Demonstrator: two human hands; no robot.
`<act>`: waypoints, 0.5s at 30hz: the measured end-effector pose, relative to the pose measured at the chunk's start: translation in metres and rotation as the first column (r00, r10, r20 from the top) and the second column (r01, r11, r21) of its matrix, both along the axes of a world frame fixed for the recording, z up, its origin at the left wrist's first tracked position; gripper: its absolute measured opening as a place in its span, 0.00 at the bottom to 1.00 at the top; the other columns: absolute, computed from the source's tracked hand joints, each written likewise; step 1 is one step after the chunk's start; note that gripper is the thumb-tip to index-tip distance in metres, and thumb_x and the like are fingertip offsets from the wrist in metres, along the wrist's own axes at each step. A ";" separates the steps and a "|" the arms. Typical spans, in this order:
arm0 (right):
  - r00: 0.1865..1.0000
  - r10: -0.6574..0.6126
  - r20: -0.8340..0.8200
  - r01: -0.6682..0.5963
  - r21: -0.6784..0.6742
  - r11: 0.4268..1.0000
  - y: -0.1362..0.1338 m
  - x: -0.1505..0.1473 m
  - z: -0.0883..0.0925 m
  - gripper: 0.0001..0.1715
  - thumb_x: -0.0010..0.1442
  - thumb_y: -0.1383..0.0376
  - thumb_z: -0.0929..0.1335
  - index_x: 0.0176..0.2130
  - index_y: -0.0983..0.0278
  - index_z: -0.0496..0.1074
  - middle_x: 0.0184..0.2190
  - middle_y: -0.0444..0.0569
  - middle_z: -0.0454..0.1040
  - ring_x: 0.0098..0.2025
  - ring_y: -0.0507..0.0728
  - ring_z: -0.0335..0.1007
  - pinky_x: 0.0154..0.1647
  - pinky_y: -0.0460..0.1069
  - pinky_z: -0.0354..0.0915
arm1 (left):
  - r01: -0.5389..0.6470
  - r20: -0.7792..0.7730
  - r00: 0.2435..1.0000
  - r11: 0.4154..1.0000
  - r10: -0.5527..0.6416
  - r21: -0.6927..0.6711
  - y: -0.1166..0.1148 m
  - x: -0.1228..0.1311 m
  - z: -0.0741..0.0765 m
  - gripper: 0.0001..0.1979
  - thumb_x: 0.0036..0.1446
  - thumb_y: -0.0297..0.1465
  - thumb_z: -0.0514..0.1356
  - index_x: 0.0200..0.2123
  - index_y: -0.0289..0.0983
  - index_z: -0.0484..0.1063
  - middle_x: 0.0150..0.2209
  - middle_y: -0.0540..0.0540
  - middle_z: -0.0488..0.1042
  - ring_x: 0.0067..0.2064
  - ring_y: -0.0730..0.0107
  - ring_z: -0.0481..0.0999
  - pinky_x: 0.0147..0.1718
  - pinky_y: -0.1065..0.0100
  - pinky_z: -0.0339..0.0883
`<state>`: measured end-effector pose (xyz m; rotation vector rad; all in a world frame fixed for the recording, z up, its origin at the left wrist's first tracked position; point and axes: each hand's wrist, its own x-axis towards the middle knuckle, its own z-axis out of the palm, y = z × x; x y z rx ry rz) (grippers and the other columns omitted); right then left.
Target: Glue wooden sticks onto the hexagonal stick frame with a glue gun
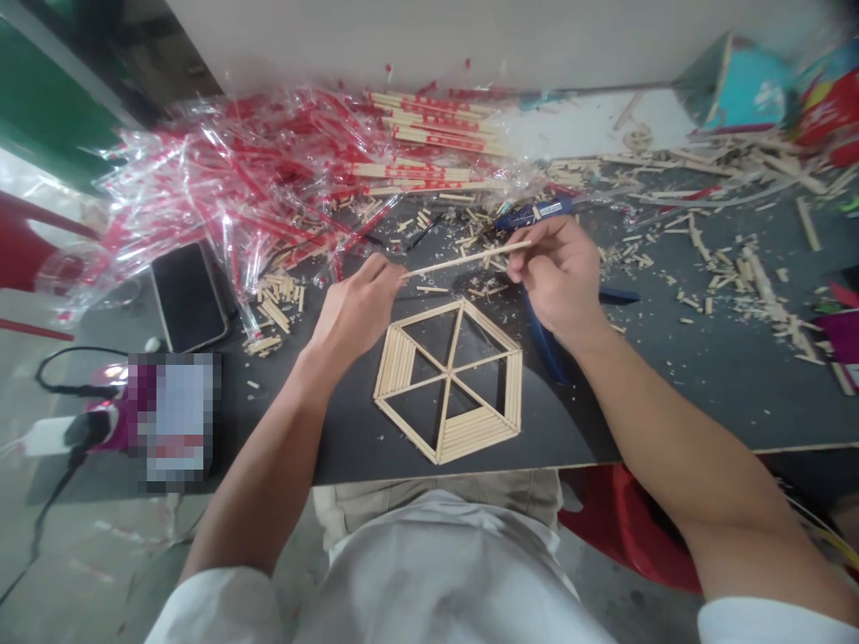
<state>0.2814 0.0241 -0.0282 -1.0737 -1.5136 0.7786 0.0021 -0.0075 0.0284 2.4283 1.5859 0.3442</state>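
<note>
A thin wooden stick (466, 259) is held level above the dark table (704, 376). My left hand (355, 309) pinches its left end and my right hand (560, 273) pinches its right end. Just below the stick lies a hexagon frame (448, 380) made of glued sticks, with spokes meeting at its middle and several sticks filling parts of its left, right and lower sides. A blue tool (530, 213) lies behind my right hand, and a blue handle (547, 344) shows under my right wrist.
A heap of clear and red wrappers with unopened sticks (282, 179) covers the back left. A black phone (188, 295) lies at the left. Cut stick pieces (738, 259) litter the right side. A cable (67, 389) and plug lie at the far left.
</note>
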 end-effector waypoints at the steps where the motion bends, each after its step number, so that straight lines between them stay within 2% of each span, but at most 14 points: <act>1: 0.999 0.011 -0.038 -0.012 -0.029 1.000 0.000 0.000 0.000 0.11 0.68 0.52 0.67 0.43 0.55 0.67 0.39 0.49 0.77 0.31 0.55 0.72 0.31 0.54 0.72 | 0.010 0.035 0.999 1.000 -0.010 0.009 0.001 -0.001 -0.002 0.19 0.77 0.31 0.48 0.55 0.35 0.77 0.50 0.38 0.77 0.48 0.62 0.79 0.46 0.64 0.73; 4: 0.976 0.064 -0.210 -0.101 -0.170 0.980 -0.006 -0.004 0.011 0.14 0.65 0.51 0.70 0.47 0.55 0.71 0.42 0.50 0.81 0.41 0.60 0.80 0.41 0.57 0.79 | 0.110 0.227 0.967 0.992 -0.120 0.054 0.002 0.000 -0.009 0.18 0.78 0.33 0.48 0.51 0.35 0.78 0.47 0.39 0.79 0.48 0.62 0.80 0.49 0.64 0.74; 6: 0.932 0.090 -0.351 -0.191 -0.265 0.945 -0.014 -0.009 0.024 0.18 0.64 0.48 0.71 0.48 0.55 0.74 0.46 0.51 0.83 0.51 0.62 0.81 0.49 0.58 0.80 | 0.208 0.365 0.902 0.973 -0.230 0.101 0.002 0.002 -0.015 0.17 0.78 0.35 0.50 0.48 0.36 0.79 0.47 0.40 0.80 0.48 0.63 0.80 0.49 0.64 0.74; 9: 0.858 0.153 -0.491 -0.342 -0.322 0.883 -0.027 -0.019 0.043 0.23 0.66 0.42 0.69 0.49 0.55 0.77 0.52 0.50 0.83 0.59 0.63 0.79 0.59 0.60 0.79 | 0.313 0.484 0.809 0.942 -0.333 0.124 -0.001 0.011 -0.021 0.16 0.78 0.36 0.53 0.49 0.36 0.79 0.54 0.38 0.79 0.53 0.63 0.81 0.52 0.63 0.75; 12: 0.838 0.223 -0.498 -0.411 -0.309 0.858 -0.037 -0.026 0.052 0.31 0.67 0.35 0.65 0.52 0.53 0.78 0.58 0.49 0.81 0.64 0.65 0.76 0.63 0.65 0.76 | 0.440 0.592 0.696 0.893 -0.407 0.096 -0.007 0.021 -0.021 0.17 0.77 0.39 0.55 0.48 0.37 0.81 0.57 0.36 0.79 0.60 0.59 0.80 0.56 0.63 0.75; 14: 0.846 0.302 -0.439 -0.444 -0.269 0.855 -0.040 -0.029 0.053 0.36 0.67 0.31 0.62 0.55 0.51 0.77 0.60 0.50 0.80 0.66 0.66 0.75 0.63 0.67 0.75 | 0.517 0.665 0.626 0.855 -0.408 0.037 -0.012 0.028 -0.019 0.19 0.78 0.41 0.54 0.46 0.38 0.82 0.53 0.38 0.81 0.58 0.61 0.81 0.55 0.65 0.75; 15: 0.849 0.350 -0.396 -0.465 -0.246 0.850 -0.041 -0.029 0.052 0.39 0.67 0.29 0.60 0.57 0.50 0.77 0.60 0.50 0.80 0.66 0.66 0.74 0.62 0.68 0.75 | 0.542 0.682 0.616 0.841 -0.394 -0.003 -0.015 0.031 -0.018 0.19 0.78 0.42 0.54 0.47 0.38 0.82 0.51 0.39 0.82 0.54 0.64 0.83 0.53 0.66 0.76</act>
